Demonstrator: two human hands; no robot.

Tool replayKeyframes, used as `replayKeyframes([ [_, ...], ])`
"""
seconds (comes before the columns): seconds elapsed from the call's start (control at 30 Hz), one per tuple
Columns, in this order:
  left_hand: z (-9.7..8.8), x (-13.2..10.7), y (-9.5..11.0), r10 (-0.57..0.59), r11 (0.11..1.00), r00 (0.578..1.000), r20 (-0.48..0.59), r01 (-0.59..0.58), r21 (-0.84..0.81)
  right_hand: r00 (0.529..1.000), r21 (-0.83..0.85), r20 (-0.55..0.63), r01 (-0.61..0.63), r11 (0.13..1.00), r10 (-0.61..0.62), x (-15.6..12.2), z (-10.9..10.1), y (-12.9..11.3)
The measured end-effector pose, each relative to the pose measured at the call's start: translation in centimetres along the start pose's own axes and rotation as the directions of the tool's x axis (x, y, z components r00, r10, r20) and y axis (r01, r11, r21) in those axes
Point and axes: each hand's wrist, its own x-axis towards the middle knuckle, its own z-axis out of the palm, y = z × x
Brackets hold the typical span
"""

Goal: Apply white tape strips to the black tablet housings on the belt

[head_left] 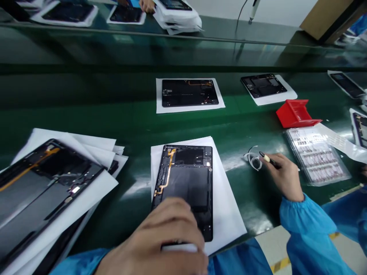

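left hand half closed, fingers bent over the lower end of one black tablet housing; a pale-edged piece shows under those fingers, though the hand hides it too much to tell whether it is gripped or merely covered. right hand closed, thumb and fingers pinching one pen-like tool, black at its tip, cream behind, its tip just beside one loose, whitish coil on the green desk.

the housing lies on white paper directly in front of the person, one orange ribbon cable running down its left side. to the left, one larger-looking housing tops a pile of papers, with dark edges below it that cannot be counted.

right of the right hand are one clear parts tray, with rows of small pieces, and one red bin just behind it. farther back lie two housings, one at centre and one toward the right, each on white paper. two more panels sit at the right edge. three dark panels rest on the raised shelf, near another person's hand.
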Motion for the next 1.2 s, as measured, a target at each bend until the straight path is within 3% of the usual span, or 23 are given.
replayKeyframes([
  [0.07,-0.6,1.7,-1.4,-0.005,0.997,0.999,-0.037,0.002,-0.073,0.999,-0.023,-0.045,-0.022,1.0,0.021,0.7,-0.1,0.0],
  [0.17,-1.1,3.2,-3.6,-0.065,0.993,0.992,-0.11,0.053,-0.11,0.995,0.085,-0.101,0.014,0.996,-0.005,0.3,-0.1,-3.8],
  [0.2,-1.1,3.4,-4.3,-0.089,0.991,0.988,-0.122,0.075,-0.11,0.998,0.203,-0.035,0.057,0.978,-0.051,-0.1,0.0,-5.8],
  [0.23,-1.1,3.4,-4.8,-0.11,0.99,0.985,-0.133,0.096,-0.107,0.987,0.321,0.107,0.081,0.944,-0.121,-0.5,0.3,-7.9],
  [0.3,-0.9,3.4,-5.7,-0.142,0.987,0.979,-0.147,0.128,-0.101,0.916,0.486,0.345,0.015,0.874,-0.207,-1.4,1.2,-11.7],
  [0.37,-0.8,3.4,-6.3,-0.162,0.983,0.972,-0.169,0.143,-0.118,0.846,0.591,0.477,-0.109,0.799,-0.237,-1.9,2.7,-14.4],
  [0.43,-0.8,3.2,-6.8,-0.202,0.97,0.963,-0.179,0.172,-0.17,0.82,0.656,0.526,-0.222,0.722,-0.226,-2.1,4.2,-15.7],
  [0.53,-0.9,2.1,-7.1,-0.329,0.919,0.925,-0.19,0.267,-0.291,0.835,0.699,0.521,-0.298,0.65,-0.178,-1.8,5.9,-16.0],
  [0.6,-0.6,0.3,-6.7,-0.429,0.886,0.858,-0.282,0.338,-0.317,0.841,0.697,0.516,-0.303,0.65,-0.161,-1.4,6.4,-16.0],
  [0.67,0.3,-2.5,-5.5,-0.453,0.891,0.798,-0.397,0.401,-0.212,0.841,0.681,0.516,-0.288,0.674,-0.163,-0.9,6.7,-16.2],
  [0.7,1.0,-4.0,-4.8,-0.425,0.901,0.804,-0.417,0.421,-0.106,0.844,0.67,0.512,-0.274,0.69,-0.162,-0.7,6.8,-16.3],
  [0.73,1.8,-5.6,-4.0,-0.386,0.905,0.842,-0.377,0.425,0.022,0.847,0.657,0.508,-0.26,0.707,-0.16,-0.5,7.0,-16.4],
  [0.8,3.4,-8.4,-2.4,-0.338,0.882,0.923,-0.184,0.379,0.279,0.854,0.64,0.497,-0.24,0.73,-0.154,-0.1,7.4,-16.5],
  [0.9,5.3,-10.7,-1.0,-0.355,0.798,0.935,0.018,0.293,0.526,0.862,0.618,0.488,-0.231,0.752,-0.136,0.1,8.1,-16.4],
  [1.0,5.8,-10.8,-0.9,-0.354,0.755,0.934,0.046,0.256,0.604,0.879,0.602,0.453,-0.179,0.778,-0.148,0.3,8.8,-16.2],
  [1.2,5.5,-10.1,-1.3,-0.326,0.764,0.945,0.025,0.247,0.596,0.916,0.545,0.337,-0.001,0.838,-0.218,0.4,9.5,-15.6],
])
